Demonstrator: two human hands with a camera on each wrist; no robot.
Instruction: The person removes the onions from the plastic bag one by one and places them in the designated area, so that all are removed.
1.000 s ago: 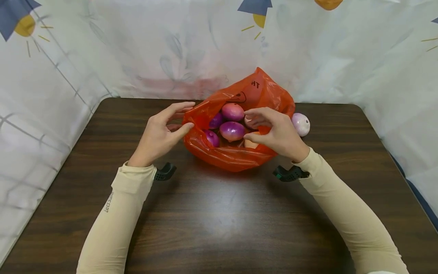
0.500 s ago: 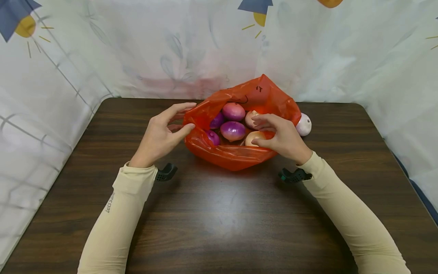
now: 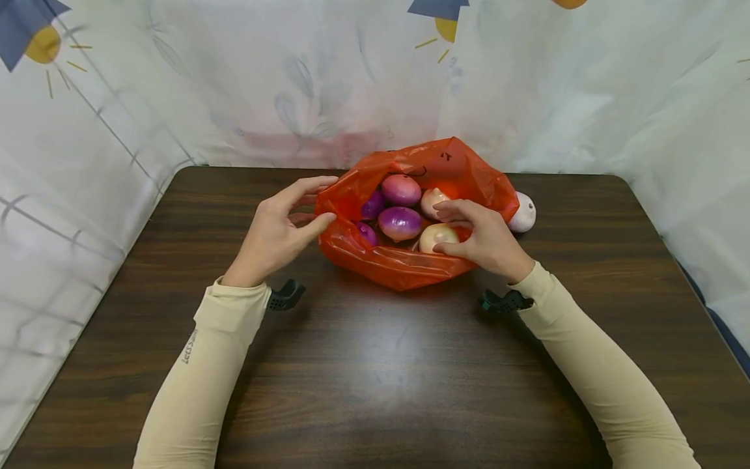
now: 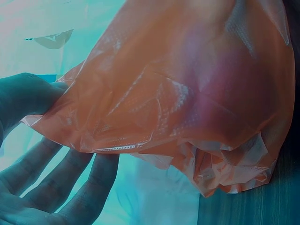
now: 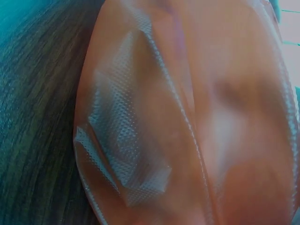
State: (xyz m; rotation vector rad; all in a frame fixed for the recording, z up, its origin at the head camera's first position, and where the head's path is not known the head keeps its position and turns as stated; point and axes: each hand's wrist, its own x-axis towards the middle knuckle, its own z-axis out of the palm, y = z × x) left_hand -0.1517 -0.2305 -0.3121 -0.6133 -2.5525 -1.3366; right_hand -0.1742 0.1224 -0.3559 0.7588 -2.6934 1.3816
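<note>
An orange-red plastic bag (image 3: pixel 404 270) sits at the far side of the table with its mouth facing up. Inside lie several onions, among them a purple onion (image 3: pixel 400 223), a pinkish onion (image 3: pixel 402 190) and a pale yellow onion (image 3: pixel 438 238). My left hand (image 3: pixel 275 225) holds the bag's left rim, thumb and fingers spread about it. In the left wrist view, the bag's corner lies between the thumb (image 4: pixel 33 98) and the fingers. My right hand (image 3: pixel 486 238) reaches over the bag's right part, thumb at the yellow onion and fingertips beside a light brown-pink onion (image 3: pixel 432 200).
A whitish onion (image 3: pixel 523 212) lies outside the bag on its right, partly hidden by the plastic. The dark wooden table (image 3: pixel 375 378) ends just behind the bag, where a patterned white curtain (image 3: pixel 281 78) hangs. The bag's outer wall (image 5: pixel 187 117) fills most of the right wrist view.
My right hand has moved slightly right within the bag, uncovering the yellow and the light brown-pink onions. The bag's back rim has sunk lower and its right side shifted right. My left hand is nearly still.
</note>
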